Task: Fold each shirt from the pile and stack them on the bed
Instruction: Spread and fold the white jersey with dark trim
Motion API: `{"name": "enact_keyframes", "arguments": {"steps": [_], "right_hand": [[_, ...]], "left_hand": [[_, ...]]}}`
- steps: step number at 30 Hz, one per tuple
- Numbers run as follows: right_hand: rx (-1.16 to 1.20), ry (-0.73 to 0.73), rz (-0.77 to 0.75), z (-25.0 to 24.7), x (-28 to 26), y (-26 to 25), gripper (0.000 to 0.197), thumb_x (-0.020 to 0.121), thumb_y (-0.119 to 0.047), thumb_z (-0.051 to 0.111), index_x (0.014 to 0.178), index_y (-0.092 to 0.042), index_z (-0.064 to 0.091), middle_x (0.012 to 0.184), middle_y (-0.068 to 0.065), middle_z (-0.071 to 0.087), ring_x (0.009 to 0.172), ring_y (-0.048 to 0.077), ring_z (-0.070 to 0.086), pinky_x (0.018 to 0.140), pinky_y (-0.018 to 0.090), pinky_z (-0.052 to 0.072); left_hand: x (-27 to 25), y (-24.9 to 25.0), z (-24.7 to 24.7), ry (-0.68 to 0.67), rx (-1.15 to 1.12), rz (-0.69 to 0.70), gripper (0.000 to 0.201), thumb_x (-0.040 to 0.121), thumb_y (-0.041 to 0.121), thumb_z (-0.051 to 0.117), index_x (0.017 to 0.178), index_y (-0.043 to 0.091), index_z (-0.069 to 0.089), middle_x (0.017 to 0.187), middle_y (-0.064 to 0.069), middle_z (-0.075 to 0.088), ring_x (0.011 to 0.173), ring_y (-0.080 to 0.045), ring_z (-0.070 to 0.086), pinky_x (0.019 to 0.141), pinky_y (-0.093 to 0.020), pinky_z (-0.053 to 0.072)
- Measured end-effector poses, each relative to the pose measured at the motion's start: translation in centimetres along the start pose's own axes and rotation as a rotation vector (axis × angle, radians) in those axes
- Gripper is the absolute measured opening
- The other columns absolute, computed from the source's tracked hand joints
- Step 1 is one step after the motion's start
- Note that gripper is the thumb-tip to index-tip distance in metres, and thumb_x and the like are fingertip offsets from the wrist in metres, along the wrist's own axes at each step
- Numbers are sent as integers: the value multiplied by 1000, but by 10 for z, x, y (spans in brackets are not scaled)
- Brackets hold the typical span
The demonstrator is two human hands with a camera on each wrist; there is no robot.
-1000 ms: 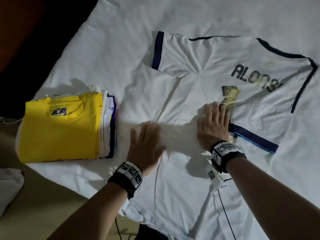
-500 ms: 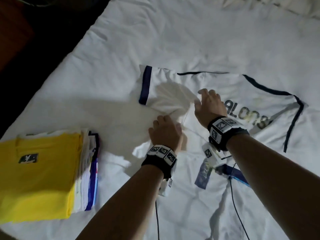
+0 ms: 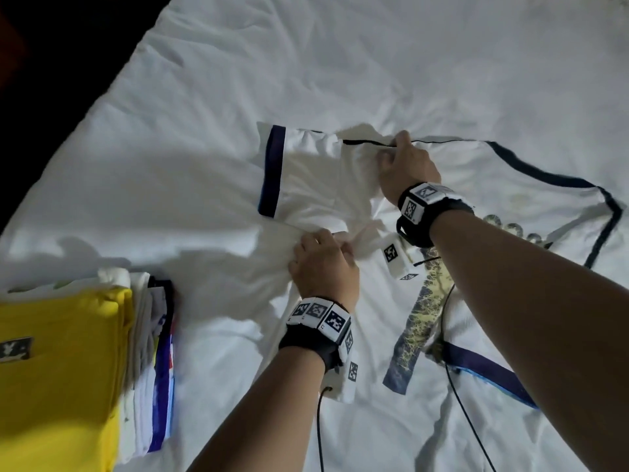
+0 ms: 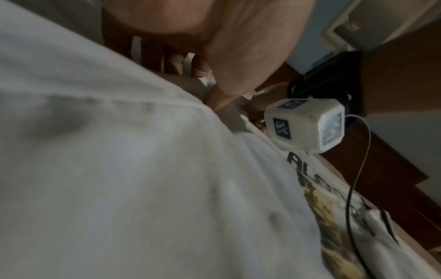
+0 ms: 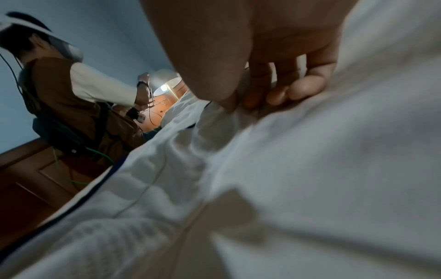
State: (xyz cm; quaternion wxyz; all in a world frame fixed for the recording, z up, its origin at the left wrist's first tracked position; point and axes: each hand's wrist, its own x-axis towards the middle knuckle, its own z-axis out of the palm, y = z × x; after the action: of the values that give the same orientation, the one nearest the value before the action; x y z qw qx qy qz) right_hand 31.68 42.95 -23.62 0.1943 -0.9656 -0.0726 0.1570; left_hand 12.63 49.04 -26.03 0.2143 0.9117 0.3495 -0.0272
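A white jersey (image 3: pixel 476 206) with dark blue trim and a printed name lies back-up on the bed (image 3: pixel 306 63). Its left sleeve (image 3: pixel 303 172) with a blue cuff is spread to the left. My right hand (image 3: pixel 405 165) pinches the jersey's top shoulder edge by the dark piping; the right wrist view shows thumb and fingers (image 5: pixel 296 90) closed on white cloth. My left hand (image 3: pixel 323 260) grips the fabric at the underarm below the sleeve. In the left wrist view its fingers (image 4: pixel 200 66) curl onto the jersey (image 4: pixel 143 169).
A stack of folded shirts (image 3: pixel 149 352) with a yellow one (image 3: pixel 58 369) on top sits at the bed's near left. The bed's left edge drops into dark floor. Another person (image 5: pixel 78 98) stands by the bed in the right wrist view. Cables trail from both wrist cameras.
Both hands moved from flat smoothing on the jersey's body up to the left shoulder. The right hand has taken the shoulder edge, the left the underarm fabric.
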Motion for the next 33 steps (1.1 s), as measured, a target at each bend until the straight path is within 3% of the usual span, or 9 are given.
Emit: {"name": "enact_keyframes", "arguments": {"steps": [3,5,9,12,17,21,24,27,33], "right_hand": [[50,12,5,-14,-7,4,25,101,-35,41,113,-14,49,108,12,62,94,35,58,75,40,44],[41,37,-1,-30,-16,10,26,100,-36,42,110,-15,52,108,9,62,90,31,54,75,39,43],[-73,80,-67,-66,-34,32,30,98,-36,45,115,-15,58,114,8,59,99,30,58,78,38,45],[-140,67,-112,-93,-46,54,27,95,-28,46,112,-13,61,105,6,54,91,28,53,75,35,42],[-250,12,-113,-117,-58,90,25,94,-19,45,111,-15,62,115,8,57,96,30,55,79,36,45],[-221,-4,-86,-115,-63,110,33,90,-12,49,121,-19,58,122,10,58,107,36,60,79,37,45],[-127,27,-59,-102,-85,117,48,90,-15,56,135,-19,40,130,12,51,110,36,58,78,42,47],[-40,61,-36,-77,-136,120,48,92,-19,56,135,-18,36,128,11,47,108,36,57,80,47,50],[164,-70,150,-14,-266,117,45,95,-35,59,129,-18,36,129,8,52,98,34,63,75,37,41]], "left_hand": [[-11,4,-9,30,-110,45,25,93,26,64,107,6,67,109,-17,64,100,-40,60,78,-47,48],[-26,14,-22,-29,-173,100,24,100,31,55,109,10,65,108,-11,66,97,-35,62,78,-43,47],[-68,40,-28,-37,-240,199,23,103,34,52,95,14,59,90,-4,67,75,-30,64,62,-33,37],[-101,61,-13,-15,-228,293,28,100,37,46,87,15,58,78,-2,63,61,-30,63,52,-31,36],[-140,96,17,-113,-202,327,17,88,17,72,82,14,57,74,-3,61,53,-31,61,45,-33,43],[-155,106,34,-255,-90,356,16,81,14,76,88,13,61,81,-4,62,58,-30,64,45,-34,45],[-163,98,33,-292,-2,372,31,73,17,80,100,16,64,89,-3,62,62,-26,65,44,-31,44],[-176,74,25,-313,65,388,39,67,21,78,99,18,58,88,-3,57,64,-24,64,43,-31,44],[-225,-8,-6,-338,227,412,43,62,14,78,98,18,55,83,-4,59,65,-26,61,51,-35,48]]}}
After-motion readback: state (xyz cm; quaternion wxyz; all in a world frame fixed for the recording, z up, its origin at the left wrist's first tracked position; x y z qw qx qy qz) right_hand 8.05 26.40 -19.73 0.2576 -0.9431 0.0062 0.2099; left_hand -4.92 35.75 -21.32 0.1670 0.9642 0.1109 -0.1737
